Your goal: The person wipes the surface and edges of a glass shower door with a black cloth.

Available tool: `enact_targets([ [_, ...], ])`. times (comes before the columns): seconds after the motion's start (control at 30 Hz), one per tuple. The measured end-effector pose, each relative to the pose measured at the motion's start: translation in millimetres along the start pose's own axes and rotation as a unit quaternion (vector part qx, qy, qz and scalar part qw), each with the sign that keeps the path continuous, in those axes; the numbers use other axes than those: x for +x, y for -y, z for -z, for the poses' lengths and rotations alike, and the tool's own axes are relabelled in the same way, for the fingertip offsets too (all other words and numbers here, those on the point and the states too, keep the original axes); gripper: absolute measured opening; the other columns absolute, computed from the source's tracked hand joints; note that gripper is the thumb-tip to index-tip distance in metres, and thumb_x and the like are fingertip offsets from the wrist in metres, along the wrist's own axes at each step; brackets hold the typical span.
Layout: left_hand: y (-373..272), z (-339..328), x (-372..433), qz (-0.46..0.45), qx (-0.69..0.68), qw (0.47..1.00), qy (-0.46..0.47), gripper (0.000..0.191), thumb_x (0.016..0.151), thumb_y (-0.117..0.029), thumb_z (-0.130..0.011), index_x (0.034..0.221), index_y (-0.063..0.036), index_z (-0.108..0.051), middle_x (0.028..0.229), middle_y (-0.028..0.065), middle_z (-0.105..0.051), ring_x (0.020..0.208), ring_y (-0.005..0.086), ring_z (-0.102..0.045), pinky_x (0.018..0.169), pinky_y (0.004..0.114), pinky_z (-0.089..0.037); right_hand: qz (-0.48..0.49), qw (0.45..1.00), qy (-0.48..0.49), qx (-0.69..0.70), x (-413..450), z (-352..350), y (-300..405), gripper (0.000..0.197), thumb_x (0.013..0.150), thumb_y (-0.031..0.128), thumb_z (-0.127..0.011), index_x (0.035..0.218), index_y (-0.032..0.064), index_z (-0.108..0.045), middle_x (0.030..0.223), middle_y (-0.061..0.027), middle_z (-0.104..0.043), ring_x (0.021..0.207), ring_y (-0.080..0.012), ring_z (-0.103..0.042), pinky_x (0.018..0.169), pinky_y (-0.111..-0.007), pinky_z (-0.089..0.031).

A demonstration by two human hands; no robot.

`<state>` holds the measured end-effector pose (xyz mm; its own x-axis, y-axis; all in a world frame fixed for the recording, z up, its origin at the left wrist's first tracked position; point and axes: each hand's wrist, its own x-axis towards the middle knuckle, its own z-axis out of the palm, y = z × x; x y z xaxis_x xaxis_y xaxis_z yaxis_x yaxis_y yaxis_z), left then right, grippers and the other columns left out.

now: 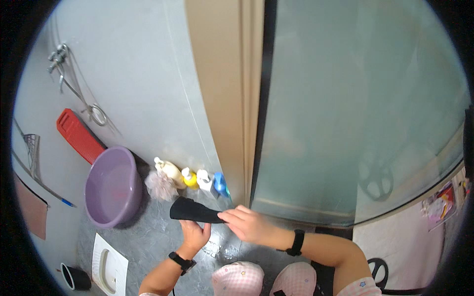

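A black piece of fabric [196, 211], wide at its left end and narrow at its right, stretches between my two hands. My left hand [195, 234] holds it from below near the wide end, with the thumb raised in front. The fingers of my right hand [246, 224] pinch the narrow end. Both wrists wear black bands. Just beyond the fabric, by the wall, stand a cream pump bottle [172, 173], a yellow bottle [190, 179], a white pump bottle [207, 184] and a blue bottle [220, 184]. A pale mesh bath puff [162, 185] lies beside them.
A purple plastic basin [137, 188] leans near a red plastic washboard [82, 137] at left. Below are a white squat toilet [122, 259] and a black bin [81, 279]. A frosted glass panel [314, 111] rises at right. A hose [74, 87] hangs on the wall.
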<state>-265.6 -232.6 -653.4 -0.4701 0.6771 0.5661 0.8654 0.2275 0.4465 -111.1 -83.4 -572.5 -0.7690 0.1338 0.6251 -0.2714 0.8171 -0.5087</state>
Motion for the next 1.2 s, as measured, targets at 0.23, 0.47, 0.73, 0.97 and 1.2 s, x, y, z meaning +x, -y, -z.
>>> enact_targets([
  [0.23,-99.4,141.6,98.3,-0.073,-0.123,0.98,-0.136,0.067,0.072,-0.005,-0.066,0.121,-0.0019,-0.021,0.12,0.0186,-0.037,0.114,0.0321,-0.037,0.1,0.044,-0.025,-0.011,0.998,-0.062,0.015,116.8,123.7,147.4,0.036,0.07,-0.004,-0.065,0.105,-0.0006,-0.061,0.094,-0.0119,-0.064,0.078,-0.0278,-0.059,0.068,-0.033,-0.049],
  [0.47,-198.2,268.1,227.7,-0.099,-0.142,0.969,-0.177,0.063,0.071,0.001,-0.062,0.119,-0.0035,-0.021,0.117,0.0146,-0.035,0.112,0.0275,-0.037,0.098,0.042,-0.026,-0.018,0.99,-0.109,-0.082,241.9,242.0,270.2,0.033,0.068,-0.005,-0.066,0.1,0.0007,-0.063,0.096,-0.0129,-0.065,0.08,-0.0278,-0.063,0.07,-0.033,-0.051],
  [0.73,-294.4,337.0,364.7,-0.058,-0.267,0.961,-0.042,0.045,0.078,-0.023,-0.069,0.109,0.0024,-0.048,0.096,0.0166,-0.054,0.089,0.032,-0.053,0.081,0.041,-0.042,-0.13,0.912,-0.245,-0.303,344.7,344.8,284.8,0.017,0.074,0.004,-0.061,0.091,0.0028,-0.059,0.084,-0.0139,-0.062,0.074,-0.0344,-0.057,0.068,-0.041,-0.047],
  [0.97,-290.0,301.7,397.9,0.074,-0.338,0.938,-0.023,0.034,0.088,-0.022,-0.064,0.11,-0.0006,-0.049,0.075,0.0025,-0.051,0.068,0.0105,-0.046,0.061,0.025,-0.041,-0.212,0.862,-0.222,-0.403,349.5,274.7,239.7,0.017,0.08,0.02,-0.054,0.078,0.0043,-0.059,0.08,-0.0095,-0.057,0.075,-0.0277,-0.056,0.071,-0.041,-0.045],
  [1.2,-263.1,288.5,382.4,0.079,-0.376,0.922,-0.049,0.032,0.087,-0.027,-0.065,0.096,-0.0034,-0.046,0.072,0.0,-0.044,0.064,0.0103,-0.04,0.057,0.026,-0.037,-0.249,0.884,-0.263,-0.298,339.0,254.0,245.8,0.018,0.076,0.019,-0.055,0.083,0.0021,-0.055,0.08,-0.014,-0.058,0.08,-0.0318,-0.055,0.071,-0.042,-0.045],
])
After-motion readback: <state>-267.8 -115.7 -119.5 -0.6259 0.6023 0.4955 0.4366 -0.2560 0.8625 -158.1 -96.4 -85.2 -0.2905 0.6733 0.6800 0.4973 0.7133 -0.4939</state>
